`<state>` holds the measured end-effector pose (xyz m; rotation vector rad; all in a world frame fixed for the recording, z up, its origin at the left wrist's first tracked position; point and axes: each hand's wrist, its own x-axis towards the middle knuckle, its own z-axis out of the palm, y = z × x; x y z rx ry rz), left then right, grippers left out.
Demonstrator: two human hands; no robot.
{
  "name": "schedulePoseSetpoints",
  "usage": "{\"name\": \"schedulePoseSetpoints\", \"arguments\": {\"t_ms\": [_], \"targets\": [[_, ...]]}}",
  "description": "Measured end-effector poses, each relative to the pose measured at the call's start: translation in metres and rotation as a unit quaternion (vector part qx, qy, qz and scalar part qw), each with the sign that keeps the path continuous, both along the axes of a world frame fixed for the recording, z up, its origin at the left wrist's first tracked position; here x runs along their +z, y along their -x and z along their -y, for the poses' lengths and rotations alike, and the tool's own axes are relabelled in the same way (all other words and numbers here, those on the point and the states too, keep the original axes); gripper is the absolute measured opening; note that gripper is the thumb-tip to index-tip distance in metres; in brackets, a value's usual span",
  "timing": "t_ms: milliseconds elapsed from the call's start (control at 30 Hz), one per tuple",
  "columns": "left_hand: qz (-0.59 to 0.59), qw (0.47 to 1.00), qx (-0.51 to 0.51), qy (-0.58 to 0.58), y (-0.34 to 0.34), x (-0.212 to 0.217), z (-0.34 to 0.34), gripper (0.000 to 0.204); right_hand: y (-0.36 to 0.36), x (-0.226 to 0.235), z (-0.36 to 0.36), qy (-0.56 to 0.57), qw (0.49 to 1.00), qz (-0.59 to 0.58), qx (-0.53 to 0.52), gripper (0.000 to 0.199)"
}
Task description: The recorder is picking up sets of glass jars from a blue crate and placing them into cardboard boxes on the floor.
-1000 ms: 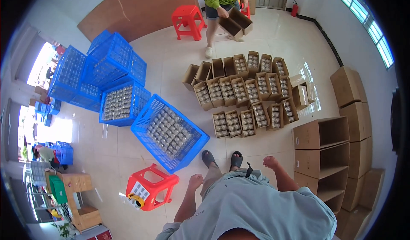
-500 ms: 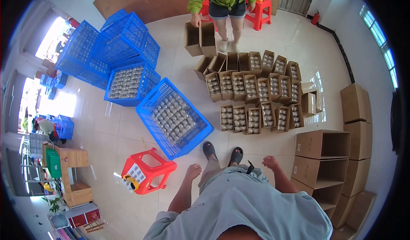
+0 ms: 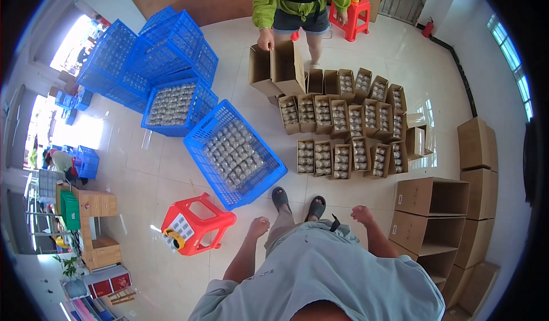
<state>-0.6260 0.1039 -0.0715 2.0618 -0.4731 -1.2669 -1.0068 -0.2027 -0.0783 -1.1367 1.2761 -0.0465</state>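
Observation:
My left hand (image 3: 259,227), fingers loosely curled, hangs at my side with nothing seen in it; the red plastic stool (image 3: 213,222) and the blue crate (image 3: 251,197) are nearest. That crate stands tilted and holds rows of round, clear-wrapped items (image 3: 231,152). On the other side, my right hand (image 3: 361,214) is also curled and holds nothing visible, just left of the stacked cardboard boxes (image 3: 412,204). Ahead of my feet, several narrow open cartons (image 3: 323,109) stand in rows, many filled with similar round items. Across from me, a co-worker's hand (image 3: 265,38) grips two open cartons (image 3: 289,69).
More blue crates (image 3: 166,49) are stacked at the left, one full of wrapped items (image 3: 170,104). A tape dispenser (image 3: 174,239) and a printed sheet (image 3: 183,225) lie on the stool. Tall cardboard boxes (image 3: 476,192) line the right wall. Behind the co-worker is another red stool (image 3: 355,18).
The co-worker has stepped nearer and lowered the two cartons toward the left end of the back row, where they now cover some cartons. My hands have hardly moved.

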Motion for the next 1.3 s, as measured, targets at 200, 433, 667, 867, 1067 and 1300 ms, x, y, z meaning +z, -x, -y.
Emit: {"name": "schedulePoseSetpoints", "arguments": {"t_ms": [200, 433, 667, 867, 1067, 1300], "targets": [[0.034, 0.999, -0.006, -0.025, -0.005, 0.004, -0.003, 0.023, -0.01, 0.001, 0.0, -0.029, 0.999, 0.009, 0.03, 0.013], [0.06, 0.998, 0.004, -0.024, -0.002, 0.002, -0.002, 0.023, 0.022, -0.051, 0.013, -0.159, 0.97, 0.183, -0.006, 0.039], [0.202, 0.979, -0.001, -0.031, 0.014, 0.016, -0.019, 0.029, 0.035, -0.076, 0.005, -0.105, 0.99, -0.024, 0.093, 0.036], [0.201, 0.97, -0.035, -0.135, 0.004, 0.017, -0.063, 0.028, 0.04, -0.048, 0.022, -0.12, 0.993, 0.013, -0.016, 0.024], [0.293, 0.92, -0.215, -0.147, -0.029, 0.017, -0.073, 0.024, 0.044, -0.027, 0.001, -0.059, 0.988, -0.144, -0.02, 0.024], [0.134, 0.99, -0.009, 0.038, -0.053, 0.012, -0.032, 0.026, -0.041, -0.064, -0.008, -0.03, 0.979, -0.155, 0.126, 0.022]]}}
